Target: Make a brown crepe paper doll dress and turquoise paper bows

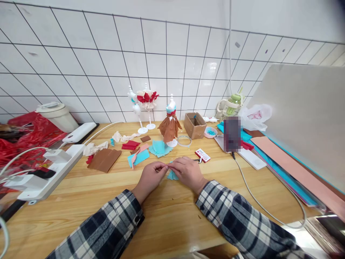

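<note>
Above the middle of the table my left hand (153, 177) and my right hand (188, 173) meet fingertip to fingertip, both closed in a pinch. A crumpled piece of light blue crepe paper (172, 175) shows below my right fingers, with a bit of blue at the fingertips too; the right hand appears to hold it. What the left fingertips pinch is too small to make out. Scissors (196, 160), partly hidden, lie just behind my right hand beside a red-and-white box (202, 155). Light blue round paper pieces (160, 148) lie beyond my hands.
Behind stands a small dress form (170, 127) in a brown paper skirt, near two white stands (150, 126) and a cardboard box (195, 126). A wire coil (184, 141), brown paper (104, 160), power strip (51, 172) and phone (232, 133) with its cable (250, 196) surround the workspace.
</note>
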Demonstrator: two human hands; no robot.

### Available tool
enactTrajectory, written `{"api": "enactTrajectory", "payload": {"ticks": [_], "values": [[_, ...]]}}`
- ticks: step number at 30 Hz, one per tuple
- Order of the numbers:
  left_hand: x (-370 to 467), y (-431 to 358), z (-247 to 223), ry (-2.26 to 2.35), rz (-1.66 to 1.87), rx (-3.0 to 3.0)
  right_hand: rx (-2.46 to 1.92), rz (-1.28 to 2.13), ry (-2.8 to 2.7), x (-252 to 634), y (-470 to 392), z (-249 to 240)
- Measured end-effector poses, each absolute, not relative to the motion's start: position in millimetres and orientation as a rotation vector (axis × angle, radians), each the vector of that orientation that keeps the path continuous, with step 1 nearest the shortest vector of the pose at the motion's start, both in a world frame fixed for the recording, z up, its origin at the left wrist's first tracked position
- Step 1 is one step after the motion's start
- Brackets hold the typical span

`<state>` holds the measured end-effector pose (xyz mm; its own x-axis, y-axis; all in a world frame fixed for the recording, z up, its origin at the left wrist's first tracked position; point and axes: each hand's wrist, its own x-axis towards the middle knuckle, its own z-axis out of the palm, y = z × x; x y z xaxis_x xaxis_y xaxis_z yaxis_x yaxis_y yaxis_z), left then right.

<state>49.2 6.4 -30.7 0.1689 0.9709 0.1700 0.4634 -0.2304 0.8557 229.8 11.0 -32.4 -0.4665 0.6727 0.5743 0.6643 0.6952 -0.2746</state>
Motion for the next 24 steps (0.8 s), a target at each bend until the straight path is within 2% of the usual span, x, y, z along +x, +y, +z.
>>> {"api": "enactTrajectory", "payload": {"ticks": [10, 24], "values": [[51.2, 3.8, -29.3, 1.34, 0.96, 1.811, -1.038, 0.291, -2.131, 227.7, 13.0, -34.7], [51.3, 4.7, -26.1, 1.324, 1.003, 1.823, -1.119, 0.402, -2.007, 230.7, 18.8, -35.5]]}}
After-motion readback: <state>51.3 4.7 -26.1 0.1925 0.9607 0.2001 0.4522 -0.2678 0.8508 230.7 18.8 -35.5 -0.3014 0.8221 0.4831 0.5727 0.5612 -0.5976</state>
